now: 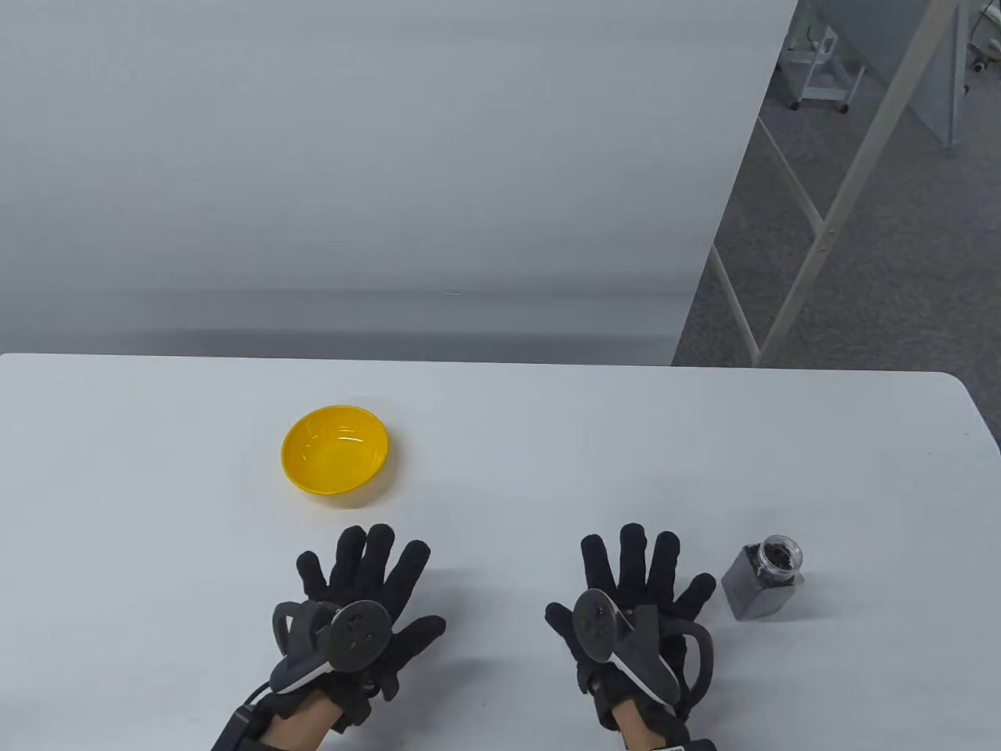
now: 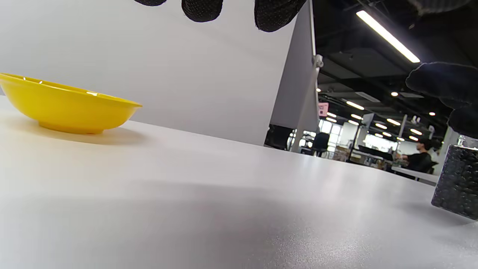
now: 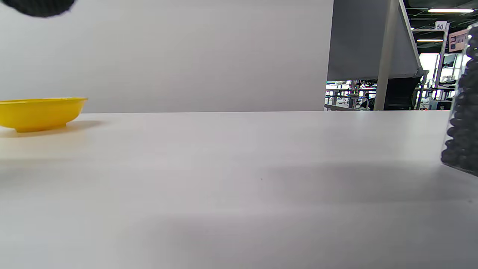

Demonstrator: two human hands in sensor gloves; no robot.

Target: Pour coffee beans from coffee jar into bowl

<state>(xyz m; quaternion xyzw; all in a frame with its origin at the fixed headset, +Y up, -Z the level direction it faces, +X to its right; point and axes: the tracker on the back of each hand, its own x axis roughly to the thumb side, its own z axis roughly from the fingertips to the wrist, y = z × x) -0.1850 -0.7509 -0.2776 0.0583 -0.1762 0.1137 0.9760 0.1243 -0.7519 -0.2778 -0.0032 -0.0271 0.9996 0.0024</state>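
Task not yet begun. Our left hand (image 1: 364,598) and right hand (image 1: 637,598) lie flat, fingers spread, holding nothing. The coffee jar (image 1: 762,575) stands full just beside our right hand; the yellow bowl (image 1: 335,449), empty, sits beyond our left. Grasping and pouring remain.

Glossy plastic bowl (image 1: 335,450), clear jar (image 1: 762,577), matt table (image 1: 547,438).

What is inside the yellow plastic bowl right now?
Nothing shows inside the yellow plastic bowl: from above, its bare glossy bottom has no beans. The dark coffee beans fill the clear square glass jar, standing apart beside the right hand.
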